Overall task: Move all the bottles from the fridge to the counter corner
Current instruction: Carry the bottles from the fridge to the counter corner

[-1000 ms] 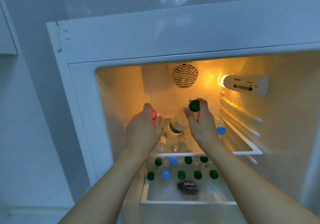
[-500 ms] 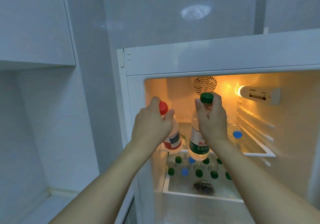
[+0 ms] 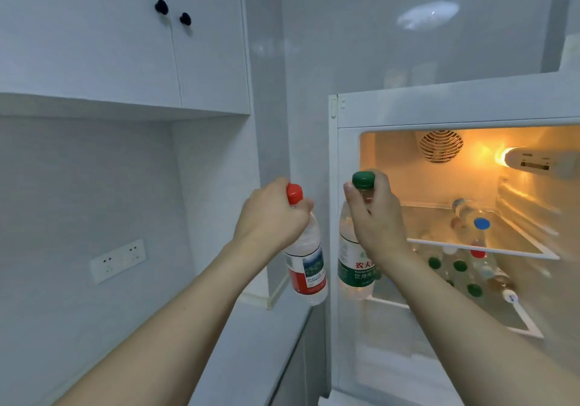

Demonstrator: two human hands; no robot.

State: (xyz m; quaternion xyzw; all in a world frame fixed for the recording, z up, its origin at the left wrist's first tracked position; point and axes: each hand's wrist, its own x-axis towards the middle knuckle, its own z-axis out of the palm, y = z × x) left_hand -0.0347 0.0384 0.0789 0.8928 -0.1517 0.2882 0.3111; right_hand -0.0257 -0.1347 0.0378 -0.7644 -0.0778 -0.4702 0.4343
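We hold two upright bottles by their necks, left hand (image 3: pixel 270 217) gripping the red-capped bottle (image 3: pixel 306 261), right hand (image 3: pixel 375 217) the green-capped bottle (image 3: pixel 356 258); the tabletop (image 3: pixel 251 343) lies below-left, nearer our left.

Dim bluish room; warm fridge lamp (image 3: pixel 502 156) glares, right edge blurred.
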